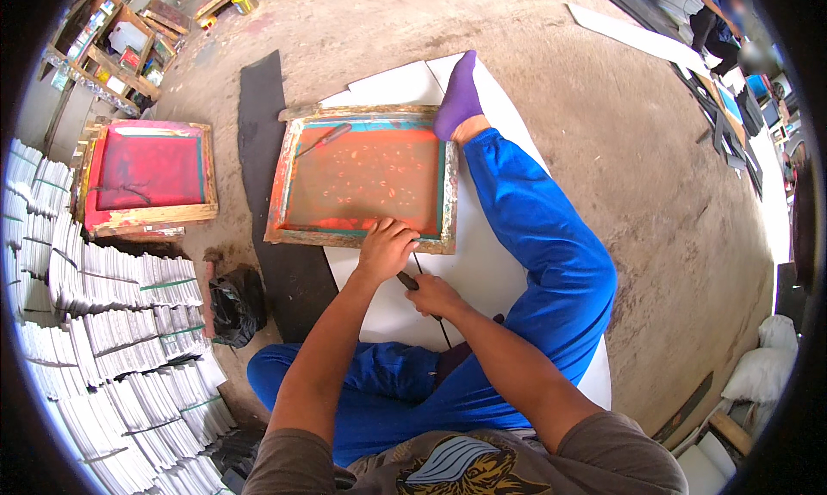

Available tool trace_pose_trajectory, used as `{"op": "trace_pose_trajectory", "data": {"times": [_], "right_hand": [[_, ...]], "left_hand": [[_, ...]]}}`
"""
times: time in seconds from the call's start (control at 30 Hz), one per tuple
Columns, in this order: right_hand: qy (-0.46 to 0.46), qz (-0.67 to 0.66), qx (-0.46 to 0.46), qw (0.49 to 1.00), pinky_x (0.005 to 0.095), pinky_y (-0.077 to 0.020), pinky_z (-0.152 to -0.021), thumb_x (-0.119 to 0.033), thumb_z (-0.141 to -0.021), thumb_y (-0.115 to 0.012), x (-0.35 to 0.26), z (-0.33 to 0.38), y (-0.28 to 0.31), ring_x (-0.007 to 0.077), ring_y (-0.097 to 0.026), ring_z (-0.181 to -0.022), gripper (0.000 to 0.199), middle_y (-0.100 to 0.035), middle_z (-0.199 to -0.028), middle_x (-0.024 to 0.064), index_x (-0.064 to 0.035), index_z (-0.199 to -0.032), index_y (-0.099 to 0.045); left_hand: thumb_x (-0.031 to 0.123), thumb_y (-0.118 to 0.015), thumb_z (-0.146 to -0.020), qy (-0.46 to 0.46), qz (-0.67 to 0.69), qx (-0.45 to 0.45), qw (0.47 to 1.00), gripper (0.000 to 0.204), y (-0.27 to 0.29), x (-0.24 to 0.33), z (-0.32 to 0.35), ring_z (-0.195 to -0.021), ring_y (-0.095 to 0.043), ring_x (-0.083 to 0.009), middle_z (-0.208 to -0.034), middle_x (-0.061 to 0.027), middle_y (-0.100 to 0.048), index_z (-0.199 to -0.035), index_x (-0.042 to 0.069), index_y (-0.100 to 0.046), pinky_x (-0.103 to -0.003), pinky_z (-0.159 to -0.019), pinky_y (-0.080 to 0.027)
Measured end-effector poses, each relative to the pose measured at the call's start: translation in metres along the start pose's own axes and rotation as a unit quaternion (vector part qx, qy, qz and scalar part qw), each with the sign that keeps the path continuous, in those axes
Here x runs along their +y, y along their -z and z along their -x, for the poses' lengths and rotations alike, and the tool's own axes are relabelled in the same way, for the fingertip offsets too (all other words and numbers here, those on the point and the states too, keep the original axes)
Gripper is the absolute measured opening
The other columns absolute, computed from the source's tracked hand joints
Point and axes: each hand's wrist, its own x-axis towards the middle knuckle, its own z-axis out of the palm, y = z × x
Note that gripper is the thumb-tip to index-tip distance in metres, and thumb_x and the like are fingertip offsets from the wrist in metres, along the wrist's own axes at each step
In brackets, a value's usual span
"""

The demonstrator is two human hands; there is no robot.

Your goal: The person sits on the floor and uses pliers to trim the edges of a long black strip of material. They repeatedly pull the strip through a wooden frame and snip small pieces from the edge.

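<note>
A wooden screen-printing frame point(372, 236) with orange-brown mesh and pale marks lies before me on white boards. My left hand point(388, 247) is closed over its near bar, fingers curled at the edge. Just below, my right hand point(437, 296) grips a dark-handled tool point(407, 280); its working end is hidden near my left hand, so its kind cannot be made out. A screwdriver-like tool point(326, 138) with a reddish handle rests on the frame's far left corner. My foot in a purple sock point(459, 97) is at the far right corner.
A pink-meshed frame point(155, 168) lies on a stack at the left. Bundled paper stacks point(112, 271) fill the lower left beside a black plastic bag point(237, 305). A dark strip point(263, 142) lies under the boards. Shelves stand far left; another person point(722, 25) is far right.
</note>
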Motion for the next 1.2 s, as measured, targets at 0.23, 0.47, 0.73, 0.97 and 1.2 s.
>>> {"op": "trace_pose_trajectory", "data": {"times": [0.23,0.47,0.73,0.97,1.2], "right_hand": [[-0.001,-0.048,-0.003,0.999,0.0398,-0.0542,-0.059,-0.026,-0.090,-0.062,-0.001,-0.001,0.001,0.0232,-0.068,-0.057,0.029,-0.067,-0.067,0.0114,0.0030,-0.091,-0.062],[-0.010,-0.058,-0.009,0.998,0.0366,-0.0549,-0.057,-0.023,-0.090,-0.064,-0.004,-0.002,0.004,0.0218,-0.069,-0.057,0.028,-0.070,-0.071,0.0133,0.0049,-0.092,-0.062],[-0.009,-0.087,-0.011,0.996,0.0369,-0.0547,-0.056,-0.021,-0.088,-0.064,-0.005,0.001,0.004,0.0219,-0.068,-0.055,0.029,-0.069,-0.069,0.0137,0.0070,-0.093,-0.063],[-0.005,-0.100,0.001,0.995,0.0406,-0.0544,-0.057,-0.020,-0.083,-0.062,-0.001,-0.004,0.003,0.0257,-0.069,-0.055,0.028,-0.069,-0.066,0.0157,0.0073,-0.086,-0.064],[-0.013,-0.113,-0.015,0.993,0.0370,-0.0532,-0.054,-0.020,-0.087,-0.064,0.001,-0.007,0.005,0.0222,-0.068,-0.053,0.028,-0.069,-0.067,0.0149,0.0080,-0.093,-0.064]], "left_hand": [[0.018,-0.076,-0.081,-0.029,0.014,0.024,0.999,0.009,-0.015,-0.007,0.005,-0.093,-0.059,-0.0238,-0.094,0.0003,-0.066,-0.087,0.011,-0.073,-0.042,-0.087,-0.049],[0.015,-0.072,-0.084,-0.038,-0.038,-0.007,0.999,0.010,-0.012,-0.003,0.000,-0.098,-0.057,-0.0269,-0.096,-0.0052,-0.063,-0.089,0.009,-0.067,-0.042,-0.090,-0.046],[0.018,-0.068,-0.088,0.002,-0.017,-0.052,0.999,0.011,-0.006,-0.004,0.010,-0.101,-0.055,-0.0285,-0.099,-0.0069,-0.061,-0.092,0.008,-0.064,-0.044,-0.093,-0.042],[0.020,-0.070,-0.088,0.008,0.023,0.011,1.000,0.016,0.000,0.007,0.008,-0.101,-0.056,-0.0289,-0.101,-0.0052,-0.063,-0.100,0.010,-0.072,-0.044,-0.091,-0.043],[0.017,-0.074,-0.083,-0.020,-0.020,0.080,0.996,0.008,-0.010,0.005,0.007,-0.098,-0.057,-0.0261,-0.091,-0.0020,-0.065,-0.083,0.009,-0.074,-0.044,-0.092,-0.044]]}}
